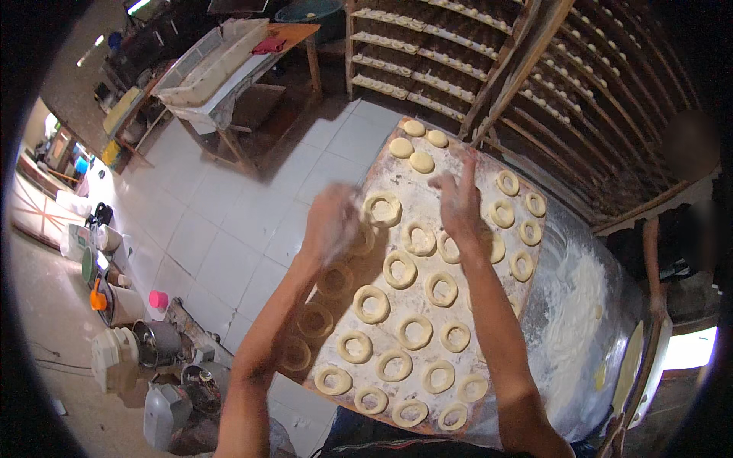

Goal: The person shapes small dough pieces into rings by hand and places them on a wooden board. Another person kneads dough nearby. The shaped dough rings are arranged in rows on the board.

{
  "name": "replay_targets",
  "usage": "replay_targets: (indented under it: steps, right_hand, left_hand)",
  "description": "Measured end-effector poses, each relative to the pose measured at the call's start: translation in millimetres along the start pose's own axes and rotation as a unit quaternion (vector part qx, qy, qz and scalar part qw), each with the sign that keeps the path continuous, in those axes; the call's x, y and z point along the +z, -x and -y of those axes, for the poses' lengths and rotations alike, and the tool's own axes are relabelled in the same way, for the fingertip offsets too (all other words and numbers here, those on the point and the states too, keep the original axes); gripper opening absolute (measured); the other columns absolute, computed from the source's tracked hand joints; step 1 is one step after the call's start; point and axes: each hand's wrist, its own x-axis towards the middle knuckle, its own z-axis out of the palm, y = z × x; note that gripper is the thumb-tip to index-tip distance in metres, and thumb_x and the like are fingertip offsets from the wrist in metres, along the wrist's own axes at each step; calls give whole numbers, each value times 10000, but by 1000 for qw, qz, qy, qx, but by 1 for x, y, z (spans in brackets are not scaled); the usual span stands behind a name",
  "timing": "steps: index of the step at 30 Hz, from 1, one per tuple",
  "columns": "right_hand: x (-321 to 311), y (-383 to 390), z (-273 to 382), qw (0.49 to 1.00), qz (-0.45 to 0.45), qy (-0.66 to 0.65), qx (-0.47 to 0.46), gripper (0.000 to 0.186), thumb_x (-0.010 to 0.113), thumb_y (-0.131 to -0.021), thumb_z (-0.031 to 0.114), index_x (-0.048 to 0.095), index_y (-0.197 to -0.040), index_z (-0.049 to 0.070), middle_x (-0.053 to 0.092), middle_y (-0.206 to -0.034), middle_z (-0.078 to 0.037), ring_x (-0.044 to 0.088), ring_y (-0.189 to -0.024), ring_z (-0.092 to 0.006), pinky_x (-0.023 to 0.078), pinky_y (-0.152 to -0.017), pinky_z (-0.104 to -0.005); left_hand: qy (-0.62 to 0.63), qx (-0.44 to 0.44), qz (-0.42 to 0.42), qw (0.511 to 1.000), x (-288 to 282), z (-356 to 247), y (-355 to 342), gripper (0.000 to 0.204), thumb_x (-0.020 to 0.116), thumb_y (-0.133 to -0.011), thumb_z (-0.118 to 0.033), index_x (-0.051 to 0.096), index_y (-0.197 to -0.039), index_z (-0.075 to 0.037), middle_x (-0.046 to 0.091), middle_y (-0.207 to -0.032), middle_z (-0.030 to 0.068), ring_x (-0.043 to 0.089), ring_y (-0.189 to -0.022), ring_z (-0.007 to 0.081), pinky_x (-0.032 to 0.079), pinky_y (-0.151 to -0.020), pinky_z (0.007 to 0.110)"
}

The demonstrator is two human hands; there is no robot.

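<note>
Pale raw dough rings [405, 269] lie flat in rows on a floured wooden board [382, 172], with four unpierced dough rounds [421, 162] grouped at its far end.

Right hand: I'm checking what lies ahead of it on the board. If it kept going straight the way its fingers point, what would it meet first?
The right hand points toward the board's far end. First in line, probably, are the flat dough rounds; height above the floured board is unclear.
</note>
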Motion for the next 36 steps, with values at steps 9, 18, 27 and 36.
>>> replay_targets:
  steps: [9,18,27,36]
  right_hand:
    - [-87,95,15,942,73,-110,309,254,436,-947,143,474,-1188,71,646,-732,-95,634,-720,-186,473,-740,-319]
    - [-176,184,21,914,-1,138,382,233,459,-925,248,604,-1020,94,684,-678,19,663,-670,-201,502,-684,-342]
    - [-176,188,31,941,17,113,318,204,545,-893,216,608,-1044,94,678,-727,-27,672,-698,-241,516,-690,-353]
    - [-122,135,-34,921,110,374,-18,469,546,-839,201,504,-1264,9,564,-1203,-155,422,-1231,-353,181,-1045,-630]
  left_hand:
    - [-108,13,82,991,15,-8,-4,307,699,-711,-224,623,-976,-89,587,-942,133,559,-934,310,389,-855,434]
    - [-85,23,140,986,33,-20,-30,565,773,-652,-287,573,-1153,-118,566,-1110,153,549,-1024,367,435,-866,486]
    - [-122,17,185,975,73,-61,-28,434,720,-654,-215,615,-1073,-168,535,-1104,99,481,-1049,338,366,-902,467]
    - [-125,247,196,941,105,-112,5,367,730,-618,-334,689,-936,-154,515,-1075,54,460,-978,275,345,-848,428]
